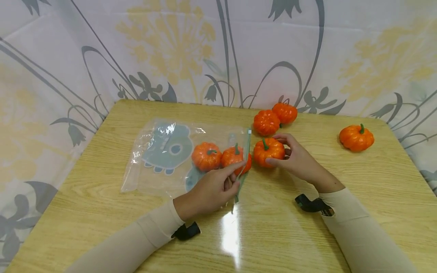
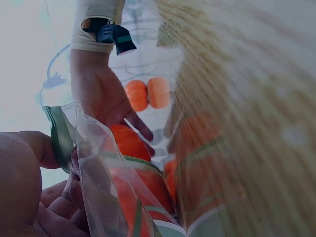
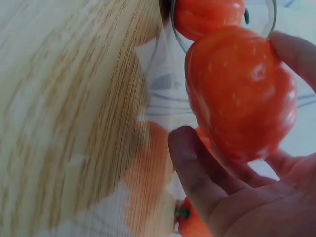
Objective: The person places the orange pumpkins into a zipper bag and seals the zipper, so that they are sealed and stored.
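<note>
A clear zip bag (image 1: 199,132) with a blue cartoon print lies flat on the table, its green-edged mouth facing right. Inside are two small orange pumpkins (image 1: 206,157), one close to the opening. My left hand (image 1: 209,191) pinches the bag's edge at the mouth; in the left wrist view the green zip strip (image 2: 60,138) stands lifted between thumb and fingers. Just outside the mouth, my right hand (image 1: 304,163) grips another pumpkin (image 1: 268,151) with a green stem, thumb on the near side and fingers behind. The right wrist view shows this pumpkin (image 3: 242,94) at the bag opening.
Two more pumpkins (image 1: 266,123) touch each other near the table's back edge, beyond my right hand. A single pumpkin (image 1: 356,138) sits far to the right. Behind the wooden table (image 1: 273,235) hangs a flower-patterned cloth (image 1: 246,49).
</note>
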Motion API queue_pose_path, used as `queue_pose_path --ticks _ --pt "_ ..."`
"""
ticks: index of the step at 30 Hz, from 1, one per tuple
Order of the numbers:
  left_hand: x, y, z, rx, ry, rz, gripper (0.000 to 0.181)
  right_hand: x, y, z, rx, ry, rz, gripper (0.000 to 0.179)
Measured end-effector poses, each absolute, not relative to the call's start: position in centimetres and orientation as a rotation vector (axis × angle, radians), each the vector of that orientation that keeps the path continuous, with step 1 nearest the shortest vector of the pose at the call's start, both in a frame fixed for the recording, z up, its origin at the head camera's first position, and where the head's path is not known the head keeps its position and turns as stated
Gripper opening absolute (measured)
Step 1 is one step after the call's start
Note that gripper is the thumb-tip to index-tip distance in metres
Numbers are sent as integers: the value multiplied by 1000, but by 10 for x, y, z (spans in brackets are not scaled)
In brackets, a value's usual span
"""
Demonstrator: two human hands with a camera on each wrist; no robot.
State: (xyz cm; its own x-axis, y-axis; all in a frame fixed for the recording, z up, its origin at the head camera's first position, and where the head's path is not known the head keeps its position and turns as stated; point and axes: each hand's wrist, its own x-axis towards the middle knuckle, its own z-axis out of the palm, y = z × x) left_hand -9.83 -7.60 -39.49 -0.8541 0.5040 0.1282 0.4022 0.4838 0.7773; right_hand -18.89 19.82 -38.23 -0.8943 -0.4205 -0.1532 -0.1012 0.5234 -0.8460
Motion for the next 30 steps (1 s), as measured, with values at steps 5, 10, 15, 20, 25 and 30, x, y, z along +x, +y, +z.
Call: queue_pose_path --ticks 5,10,15,20,25,30 --pt "-98 -76 -395 802 2607 1319 53 -189 198 -385 -499 2454 -1276 67" --pt "-98 -76 -396 789 2605 1323 53 -189 200 -387 -527 2466 -1247 65" --pt "-99 -76 -394 790 2598 1332 53 -188 197 -387 -535 2454 -1258 64" --pt "-99 -76 -395 782 2583 1342 54 -185 191 -388 -522 2456 -1249 65" --pt "-99 -76 -395 789 2586 1346 55 -182 184 -388 -534 2468 -1261 68" --pt "-100 -76 -395 822 2589 1356 55 -179 178 -389 -547 2480 -1258 70"
